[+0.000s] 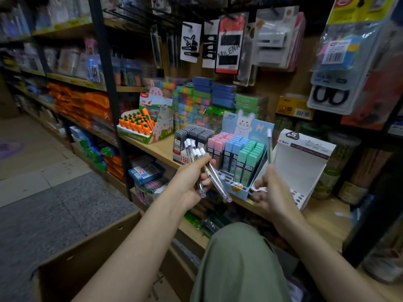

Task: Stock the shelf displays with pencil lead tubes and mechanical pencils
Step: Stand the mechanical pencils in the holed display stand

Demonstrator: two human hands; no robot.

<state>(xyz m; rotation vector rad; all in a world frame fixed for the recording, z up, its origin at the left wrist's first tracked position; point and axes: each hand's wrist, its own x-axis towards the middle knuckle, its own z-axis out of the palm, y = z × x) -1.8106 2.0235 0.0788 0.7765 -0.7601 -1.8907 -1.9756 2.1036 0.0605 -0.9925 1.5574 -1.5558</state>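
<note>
My left hand (pixel 192 182) grips a bunch of clear mechanical pencils (pixel 209 168) with white caps, fanned out in front of the shelf. My right hand (pixel 272 190) holds a single mechanical pencil (pixel 269 147) upright, its cap near the top left corner of a white display box (pixel 305 162) with a perforated base and no pencils in it. Between the hands stands a blue rabbit display (pixel 239 158) filled with pink, blue and green pencil lead tubes. A box of dark lead tubes (pixel 192 136) stands to its left.
An orange carrot-shaped item display (pixel 144 125) sits further left on the wooden shelf (pixel 157 149). Stacked colourful boxes stand behind. Packaged goods hang on hooks above. An open cardboard box (pixel 87 253) lies on the floor beside my knee (pixel 237 258).
</note>
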